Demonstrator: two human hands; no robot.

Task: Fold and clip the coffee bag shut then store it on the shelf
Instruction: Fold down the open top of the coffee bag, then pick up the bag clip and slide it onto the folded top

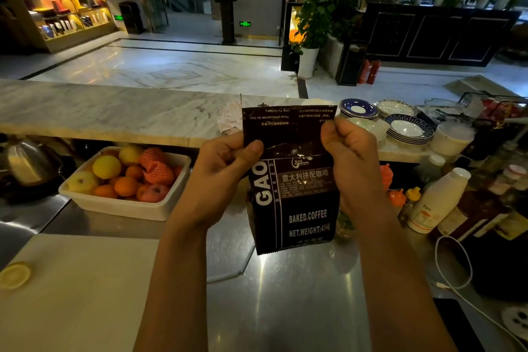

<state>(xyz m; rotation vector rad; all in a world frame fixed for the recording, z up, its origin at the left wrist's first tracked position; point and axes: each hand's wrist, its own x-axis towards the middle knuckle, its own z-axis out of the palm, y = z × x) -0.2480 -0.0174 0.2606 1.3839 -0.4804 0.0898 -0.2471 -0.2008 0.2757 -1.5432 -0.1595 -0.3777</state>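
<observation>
A dark brown coffee bag (300, 208) with white print "BAKED.COFFEE" is held upright above the steel counter (285, 294). Its top flap (285, 123) is bent over toward me, with upside-down print showing. My left hand (225, 168) pinches the left edge of the fold, thumb on the front. At the right edge, my right hand (348, 151) grips the bag near the fold. No clip is visible.
A white tub of fruit (125, 180) sits left of the bag. A kettle (25, 163) stands at far left. Stacked saucers (405, 128) rest on the marble ledge (114, 111). Bottles (437, 200) and a white cable (457, 266) crowd the right. A pale cutting board (71, 294) lies near left.
</observation>
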